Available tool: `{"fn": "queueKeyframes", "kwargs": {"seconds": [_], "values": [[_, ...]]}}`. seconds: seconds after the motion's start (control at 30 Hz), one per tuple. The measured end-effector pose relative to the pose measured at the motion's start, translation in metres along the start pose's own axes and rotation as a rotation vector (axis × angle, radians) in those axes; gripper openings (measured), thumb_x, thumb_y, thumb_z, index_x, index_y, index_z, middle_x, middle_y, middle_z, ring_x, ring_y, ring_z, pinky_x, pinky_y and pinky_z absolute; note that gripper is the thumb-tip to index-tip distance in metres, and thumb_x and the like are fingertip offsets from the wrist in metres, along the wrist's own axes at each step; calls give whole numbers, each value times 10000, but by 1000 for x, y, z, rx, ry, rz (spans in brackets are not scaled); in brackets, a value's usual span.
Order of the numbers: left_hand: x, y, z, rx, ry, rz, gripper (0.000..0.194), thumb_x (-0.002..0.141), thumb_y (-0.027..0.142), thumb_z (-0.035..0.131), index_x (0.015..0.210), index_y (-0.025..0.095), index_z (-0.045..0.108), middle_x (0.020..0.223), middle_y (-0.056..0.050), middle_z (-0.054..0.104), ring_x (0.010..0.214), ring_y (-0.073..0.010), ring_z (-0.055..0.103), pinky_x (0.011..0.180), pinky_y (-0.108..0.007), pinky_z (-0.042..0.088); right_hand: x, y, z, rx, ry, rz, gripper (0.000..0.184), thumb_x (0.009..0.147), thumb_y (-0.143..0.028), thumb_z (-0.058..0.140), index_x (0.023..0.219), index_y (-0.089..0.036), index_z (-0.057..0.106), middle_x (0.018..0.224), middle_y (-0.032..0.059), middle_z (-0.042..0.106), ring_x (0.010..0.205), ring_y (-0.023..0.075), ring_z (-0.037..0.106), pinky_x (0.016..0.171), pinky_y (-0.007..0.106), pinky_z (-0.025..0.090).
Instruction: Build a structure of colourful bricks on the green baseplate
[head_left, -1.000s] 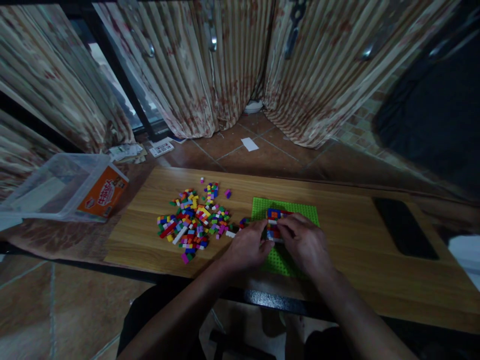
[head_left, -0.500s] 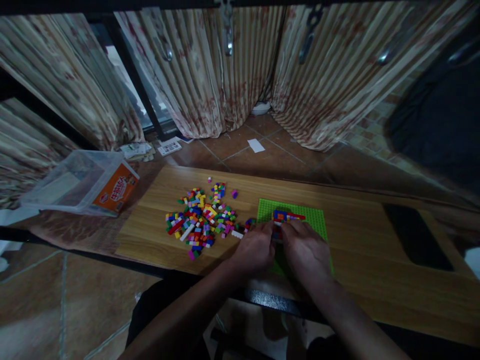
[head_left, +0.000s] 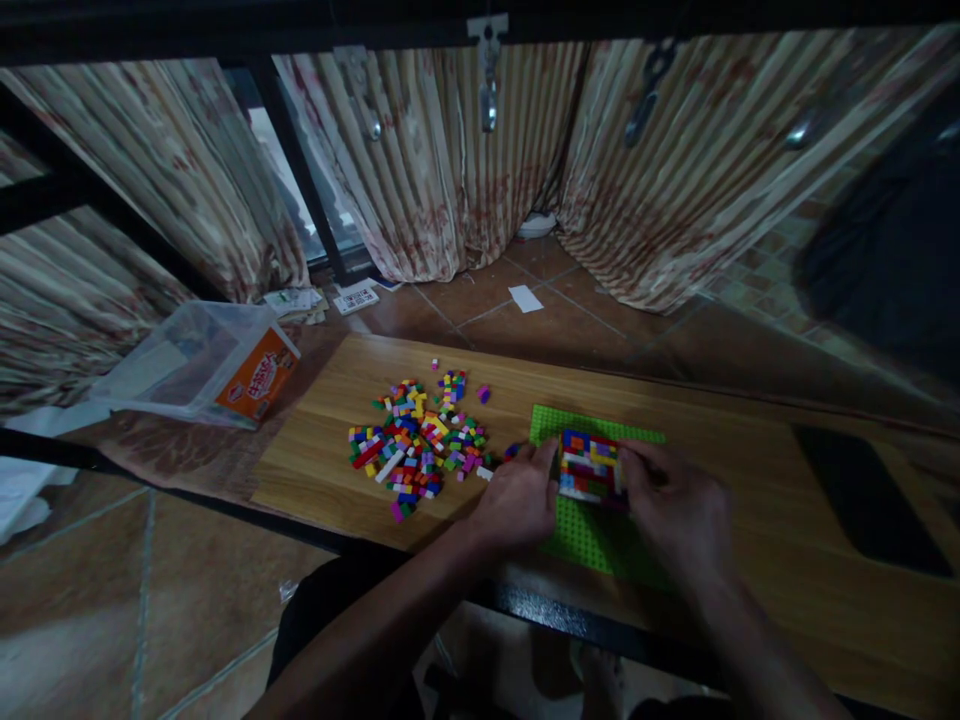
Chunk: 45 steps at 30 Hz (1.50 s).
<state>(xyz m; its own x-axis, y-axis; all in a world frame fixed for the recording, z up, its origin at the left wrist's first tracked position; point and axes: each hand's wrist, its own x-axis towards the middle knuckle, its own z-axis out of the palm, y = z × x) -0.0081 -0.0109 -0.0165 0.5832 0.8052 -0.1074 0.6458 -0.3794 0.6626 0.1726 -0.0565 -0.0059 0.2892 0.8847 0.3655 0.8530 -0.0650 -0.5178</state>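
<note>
A block of many-coloured toy building bricks (head_left: 589,468), in red, blue, white, yellow and orange, is over the green studded baseplate (head_left: 581,540). I cannot tell whether it is pressed onto the studs. My left hand (head_left: 519,500) is closed at the block's left edge, thumb and fingers against it. At the right edge, my right hand (head_left: 679,505) pinches the block, its lower fingers curled out of sight. A few dark blue and red bricks (head_left: 514,452) lie just beyond my left hand, partly covered by it.
Loose bricks (head_left: 420,440) are heaped on the wooden table (head_left: 315,480) left of the baseplate. A clear plastic bin (head_left: 187,360) with an orange label stands past the table's left end. On the right lies a flat black rectangular object (head_left: 870,500). Curtains (head_left: 480,190) hang behind.
My right hand has moved right, from the block's front to its right edge, uncovering the brick pattern. My left hand stays at the left side. The whole view has shifted slightly.
</note>
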Motion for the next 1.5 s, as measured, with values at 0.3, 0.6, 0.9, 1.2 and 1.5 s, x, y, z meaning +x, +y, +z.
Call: {"fn": "queueKeyframes", "kwargs": {"seconds": [0.3,0.6,0.9,1.2,1.5], "values": [[-5,2,8,20,0,124,635,837,181,410,1465,133,326,1233,-179,565,1040,-283,602,927,-434,503,0,4,9,-5,-85,-20,313,901,-416,478,925,-208,711,912,75,736,735,216,684,673,334,519],[-6,7,4,152,-14,216,616,837,168,402,1439,57,332,1124,-197,615,1017,-287,612,845,-397,527,-2,8,14,-57,-159,-61,322,891,-460,485,925,-227,705,958,63,732,763,234,685,654,351,505],[-18,-26,-75,211,37,13,265,897,229,434,939,187,693,915,-91,706,883,-227,660,816,-332,498,-3,-2,12,-1,-158,-74,309,865,-499,520,898,-254,706,941,44,728,777,227,687,680,345,527],[-45,-46,-108,492,53,-501,307,852,447,559,950,174,660,946,-113,712,947,-274,674,781,-340,521,-7,3,22,-15,-228,-86,341,866,-529,507,919,-269,721,986,28,740,806,233,700,713,354,527],[-40,-39,-88,542,61,-548,232,872,185,470,1029,139,634,964,-135,722,911,-297,695,746,-382,543,-6,0,20,23,-208,-131,342,879,-503,495,929,-253,723,961,39,748,811,239,706,706,357,530]]}}
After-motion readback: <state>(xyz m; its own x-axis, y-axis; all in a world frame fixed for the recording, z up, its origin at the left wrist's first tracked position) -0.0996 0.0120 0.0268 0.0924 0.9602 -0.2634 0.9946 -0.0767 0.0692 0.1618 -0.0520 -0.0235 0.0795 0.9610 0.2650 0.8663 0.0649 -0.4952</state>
